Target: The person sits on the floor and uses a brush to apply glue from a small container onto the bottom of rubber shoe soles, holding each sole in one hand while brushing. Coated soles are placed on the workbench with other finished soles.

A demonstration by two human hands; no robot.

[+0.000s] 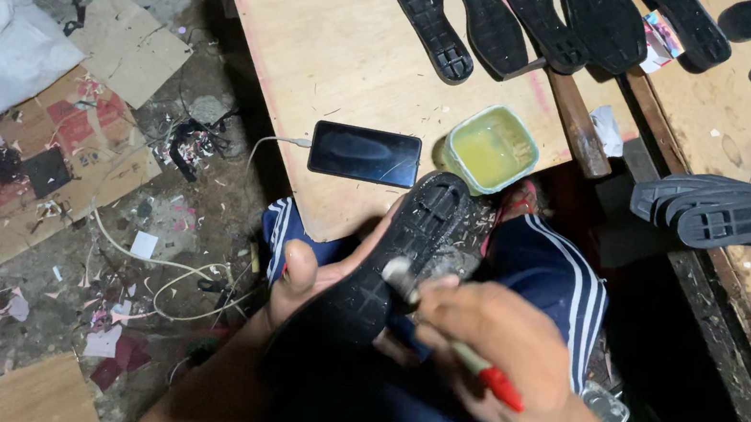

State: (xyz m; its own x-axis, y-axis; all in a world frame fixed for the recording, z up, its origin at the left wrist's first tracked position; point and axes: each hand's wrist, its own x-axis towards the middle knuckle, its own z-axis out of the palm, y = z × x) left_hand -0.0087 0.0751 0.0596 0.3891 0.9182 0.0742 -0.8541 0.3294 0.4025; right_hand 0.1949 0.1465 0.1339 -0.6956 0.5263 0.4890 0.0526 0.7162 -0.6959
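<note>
L hand [314, 275] palm up, thumb raised, fingers cupped; R hand [502, 353] fisted, knuckles up, both hands close together.

Black moulded rubber shoe sole [392, 266]: matt, ribbed tread. Red-handled brush [450, 342]: glossy plastic grip, pale bristle head. Pale plywood worktop [341, 32]: bare wood, scuffed, dusty. Green plastic tub [491, 148]: smooth, holding glossy yellowish glue. Black smartphone [365, 154]: glass face, reflective. Navy striped trousers [550, 282]: soft cloth. Brown cardboard scraps [126, 48]: matt paperboard, torn.
</note>
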